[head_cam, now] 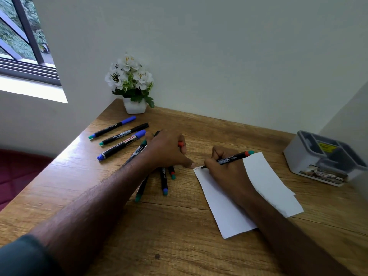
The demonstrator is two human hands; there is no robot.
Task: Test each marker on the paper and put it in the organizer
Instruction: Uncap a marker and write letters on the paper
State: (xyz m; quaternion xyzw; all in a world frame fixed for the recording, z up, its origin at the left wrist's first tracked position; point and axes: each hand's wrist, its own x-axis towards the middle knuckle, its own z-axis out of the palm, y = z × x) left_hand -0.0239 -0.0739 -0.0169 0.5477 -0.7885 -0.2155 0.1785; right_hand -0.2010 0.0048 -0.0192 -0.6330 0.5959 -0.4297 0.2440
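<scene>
- Head view, nearest first: the paper (229, 212) lies loose near the desk's (179, 246) front edge; pinned only at its far corner, it could skid under the stroke.
- Right hand (225, 172) grips a marker (233, 158), tip on the paper; pressing hard may tear it.
- Left hand (169, 150) holds a red cap (180, 144), thumb on the paper's corner; its wrist could roll the markers (164, 182) beneath.
- Organizer (322, 158) sits at the far right edge; a reach may nudge it.
</scene>
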